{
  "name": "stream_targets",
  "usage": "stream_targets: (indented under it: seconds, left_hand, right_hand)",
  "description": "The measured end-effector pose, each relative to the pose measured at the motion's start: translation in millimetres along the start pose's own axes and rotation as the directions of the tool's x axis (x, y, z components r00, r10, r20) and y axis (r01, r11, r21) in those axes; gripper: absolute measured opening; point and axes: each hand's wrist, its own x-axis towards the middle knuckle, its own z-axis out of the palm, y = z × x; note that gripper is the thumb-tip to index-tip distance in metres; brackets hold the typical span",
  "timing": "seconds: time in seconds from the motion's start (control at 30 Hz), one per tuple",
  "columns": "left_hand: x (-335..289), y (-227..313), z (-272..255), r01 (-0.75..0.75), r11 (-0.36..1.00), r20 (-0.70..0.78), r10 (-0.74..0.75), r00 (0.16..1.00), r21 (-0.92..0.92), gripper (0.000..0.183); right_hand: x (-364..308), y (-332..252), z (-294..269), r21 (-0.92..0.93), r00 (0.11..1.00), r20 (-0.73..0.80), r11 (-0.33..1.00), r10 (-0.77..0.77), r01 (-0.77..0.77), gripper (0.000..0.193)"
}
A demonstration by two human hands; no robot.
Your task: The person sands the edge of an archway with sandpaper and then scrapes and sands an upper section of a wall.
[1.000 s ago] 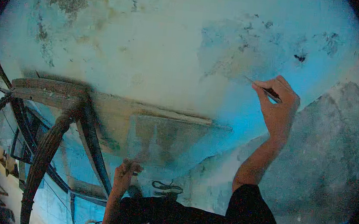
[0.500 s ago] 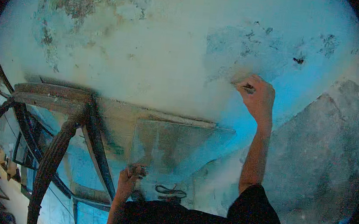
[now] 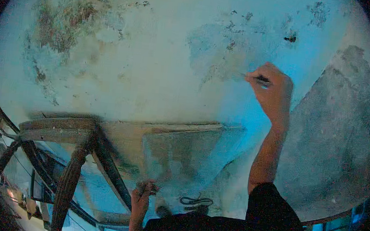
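Before me stands a pale, stained wall (image 3: 153, 77) with dark, flaking patches. My right hand (image 3: 274, 88) is raised at the wall, its fingers pinched together and their tips beside a rough grey stained patch (image 3: 228, 39). Something dark shows inside its curl, too unclear to name. Low in front of me, my left hand (image 3: 142, 196) is closed, and a small dark thing (image 3: 153, 187) shows at its fingers. Shadow and blur hide what that is.
A dark wooden frame with legs (image 3: 69, 180), like a stool or small table, stands at the left near my left hand. A ledge (image 3: 184, 128) runs along the wall's base. A looped dark cable (image 3: 196, 201) lies low near my body. Grey render (image 3: 333, 143) covers the wall's right side.
My view has tilted, so the wooden frame sits lower and further right. My right hand has shifted rightward across the wall, still pinched. The left hand stays low and closed.
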Motion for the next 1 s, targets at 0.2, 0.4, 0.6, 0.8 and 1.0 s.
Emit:
stream_targets:
  seconds: [0.2, 0.4, 0.6, 0.8, 1.0]
  left_hand:
    - [1.9, 11.4, -0.7, 0.029, 0.999, 0.012, -0.029, 1.000, -0.036, 0.025]
    - [4.6, 18.7, 5.7, 0.100, 0.992, -0.050, -0.096, 0.994, 0.081, 0.027]
    - [1.8, 14.3, 1.1, -0.024, 0.998, 0.008, 0.024, 1.000, -0.049, 0.028]
    - [5.1, 15.4, 4.8, 0.050, 0.996, 0.027, -0.052, 0.998, 0.079, 0.030]
    - [-1.0, 33.0, 13.2, 0.131, 0.990, -0.043, -0.129, 0.991, 0.054, 0.031]
  right_hand:
    - [-4.5, 21.8, 39.7, -0.181, 0.990, 0.139, 0.982, -0.028, 0.053, 0.008]
    - [-8.3, 21.9, 25.9, -0.060, 0.995, -0.084, 0.997, 0.051, -0.056, 0.009]
    - [-10.2, 12.2, 3.8, -0.049, 0.999, -0.007, 0.998, 0.039, -0.039, 0.011]
    - [-8.9, 23.7, 41.9, -0.123, 0.998, -0.044, 0.991, -0.050, 0.045, 0.005]
    - [-13.3, 8.8, -5.3, 0.103, 0.974, -0.225, 0.995, 0.012, 0.012, 0.008]
